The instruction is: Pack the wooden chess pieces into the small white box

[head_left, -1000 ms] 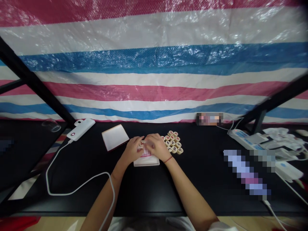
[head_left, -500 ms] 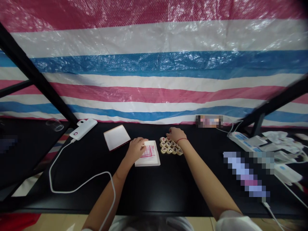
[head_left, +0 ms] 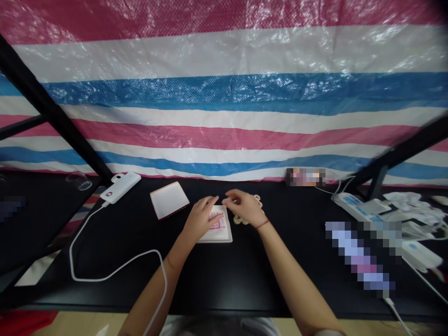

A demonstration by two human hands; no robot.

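A shallow white box [head_left: 226, 237] lies on the black table, with a folded sheet with red printed lines [head_left: 217, 223] in it. My left hand [head_left: 202, 218] rests over its left side, fingers spread and holding nothing. My right hand [head_left: 247, 207] hovers by the box's upper right edge, its fingers curled towards the thumb. A pale spot shows between those fingertips, too small to name. Round xiangqi pieces [head_left: 238, 220] sit beside the box, mostly hidden under my right hand.
A white box lid [head_left: 170, 200] lies left of the box. Further left is a white power bank [head_left: 122, 187] with a cable running across my left forearm. A power strip [head_left: 350, 203] with plugs, a blurred phone-like object [head_left: 360, 261] and another blurred item [head_left: 306, 177] are on the right.
My right hand has moved left from above the xiangqi pieces to the box's edge, close to my left hand. The left hand's fingers have spread a little further.
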